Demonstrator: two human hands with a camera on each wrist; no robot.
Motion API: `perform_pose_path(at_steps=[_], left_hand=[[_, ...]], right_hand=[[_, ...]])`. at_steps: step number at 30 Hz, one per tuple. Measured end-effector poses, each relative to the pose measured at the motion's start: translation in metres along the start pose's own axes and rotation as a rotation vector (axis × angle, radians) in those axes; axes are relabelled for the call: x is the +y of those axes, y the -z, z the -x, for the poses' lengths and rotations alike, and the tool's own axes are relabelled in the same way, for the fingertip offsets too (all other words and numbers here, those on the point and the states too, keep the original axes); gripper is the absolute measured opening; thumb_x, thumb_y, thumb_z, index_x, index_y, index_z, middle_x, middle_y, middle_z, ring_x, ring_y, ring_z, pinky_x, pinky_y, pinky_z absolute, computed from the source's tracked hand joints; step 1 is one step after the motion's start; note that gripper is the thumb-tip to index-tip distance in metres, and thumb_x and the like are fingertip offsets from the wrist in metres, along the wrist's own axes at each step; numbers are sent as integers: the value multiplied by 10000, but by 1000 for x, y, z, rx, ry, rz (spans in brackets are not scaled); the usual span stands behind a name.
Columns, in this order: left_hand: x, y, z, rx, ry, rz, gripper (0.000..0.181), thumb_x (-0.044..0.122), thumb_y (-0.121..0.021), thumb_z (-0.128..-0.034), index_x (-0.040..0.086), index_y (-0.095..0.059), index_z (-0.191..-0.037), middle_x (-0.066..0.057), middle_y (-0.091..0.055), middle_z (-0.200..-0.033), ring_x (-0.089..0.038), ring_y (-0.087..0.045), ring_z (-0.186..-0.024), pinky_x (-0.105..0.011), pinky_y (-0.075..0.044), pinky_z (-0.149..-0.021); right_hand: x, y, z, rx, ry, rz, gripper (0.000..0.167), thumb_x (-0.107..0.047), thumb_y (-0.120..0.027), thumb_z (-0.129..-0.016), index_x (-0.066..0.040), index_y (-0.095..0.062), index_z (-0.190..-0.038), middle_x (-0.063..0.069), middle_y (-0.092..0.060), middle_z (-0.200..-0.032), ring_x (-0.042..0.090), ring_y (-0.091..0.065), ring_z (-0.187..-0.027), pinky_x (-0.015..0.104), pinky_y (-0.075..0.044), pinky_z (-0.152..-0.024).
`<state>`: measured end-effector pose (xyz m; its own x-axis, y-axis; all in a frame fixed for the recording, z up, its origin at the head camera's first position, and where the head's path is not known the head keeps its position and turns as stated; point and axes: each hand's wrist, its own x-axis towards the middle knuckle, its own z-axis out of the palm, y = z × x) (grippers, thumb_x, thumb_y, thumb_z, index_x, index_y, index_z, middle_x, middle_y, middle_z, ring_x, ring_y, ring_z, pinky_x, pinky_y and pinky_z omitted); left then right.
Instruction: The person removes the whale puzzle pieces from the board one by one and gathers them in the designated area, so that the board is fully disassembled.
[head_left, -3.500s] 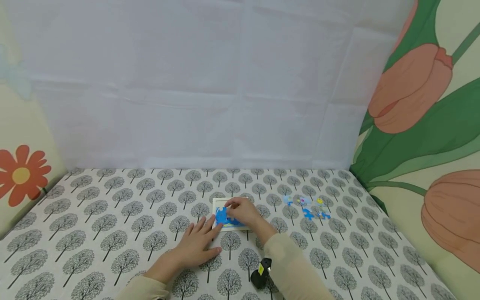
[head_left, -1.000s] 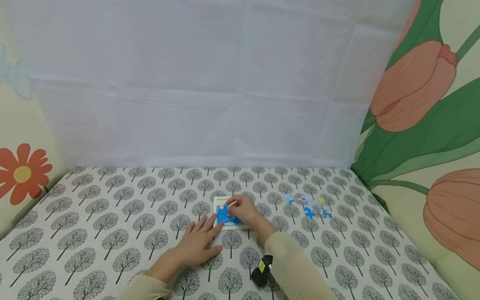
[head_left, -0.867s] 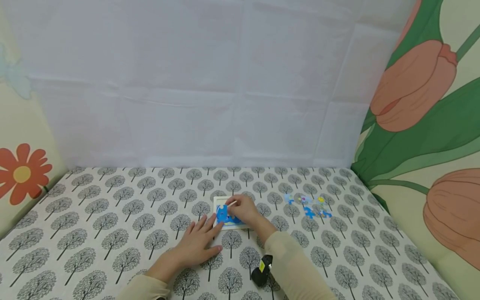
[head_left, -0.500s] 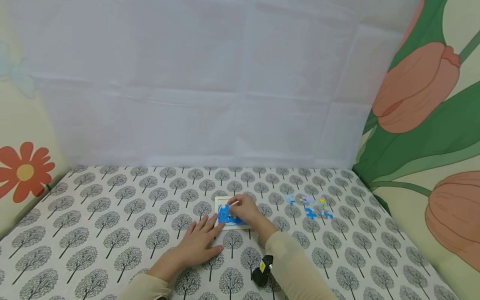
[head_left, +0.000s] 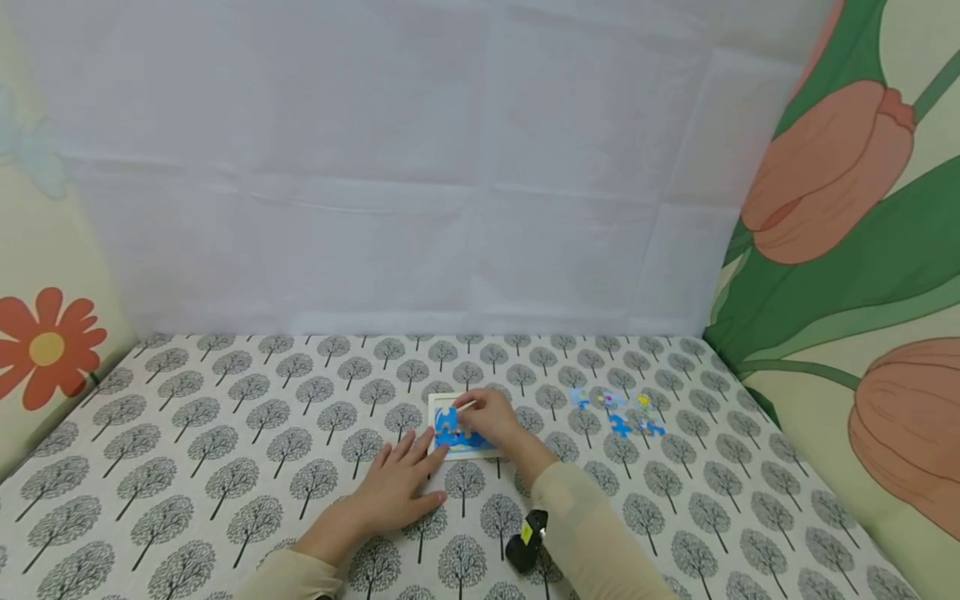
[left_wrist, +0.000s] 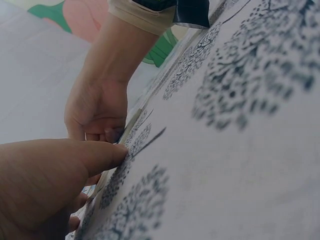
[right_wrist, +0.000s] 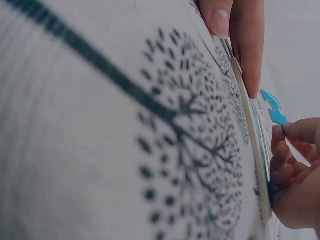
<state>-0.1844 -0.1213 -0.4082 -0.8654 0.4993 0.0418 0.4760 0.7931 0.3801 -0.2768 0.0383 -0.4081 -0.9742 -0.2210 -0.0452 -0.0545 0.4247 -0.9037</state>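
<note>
A small white-rimmed puzzle tray lies on the tree-print cloth, partly filled with blue pieces. My right hand is over the tray and pinches a blue puzzle piece between thumb and finger. In the right wrist view, that puzzle piece is held tilted above the tray. My left hand lies with fingers spread, its fingertips at the tray's lower left edge. The right hand covers the tray's right part.
Several loose puzzle pieces lie on the cloth to the right of the tray, one with a yellow shape. A black wrist camera sits at the right sleeve. A white sheet hangs behind the table.
The right hand keeps its pinch on the blue puzzle piece, and the piece's tilt over the tray shifts slightly. The left hand stays at the tray's edge. The loose pieces have not moved.
</note>
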Motion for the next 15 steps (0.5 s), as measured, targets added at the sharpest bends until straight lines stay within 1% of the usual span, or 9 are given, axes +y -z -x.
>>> perform_pose_path(at_steps=[7, 10, 15], left_hand=[[0, 0, 0, 0, 1, 8, 603, 372, -498, -855, 45, -327, -1331, -181, -173, -1391, -378, -86, -1252, -574, -68, -941], [0, 0, 0, -2, 5, 8, 605, 376, -497, -855, 49, -324, -1334, -179, -171, -1392, -376, -84, -1253, -573, -65, -941], [-1, -2, 0, -1, 13, 2, 605, 376, -500, -853, 60, -321, -1337, -173, -172, -1393, -374, -88, -1253, -570, -68, -943]], right_hand=[[0, 5, 0, 1, 11, -61, 119, -27, -579, -785, -52, -646, -881, 27, -567, -811, 136, -492, -588, 268, -447, -551], [1, 9, 1, 6, 19, -71, 121, -34, -579, -789, -58, -647, -886, 29, -570, -804, 144, -504, -616, 272, -446, -556], [1, 19, 6, 18, 15, -59, 108, -65, -592, -793, -79, -646, -885, 17, -591, -745, 144, -517, -630, 272, -435, -553]])
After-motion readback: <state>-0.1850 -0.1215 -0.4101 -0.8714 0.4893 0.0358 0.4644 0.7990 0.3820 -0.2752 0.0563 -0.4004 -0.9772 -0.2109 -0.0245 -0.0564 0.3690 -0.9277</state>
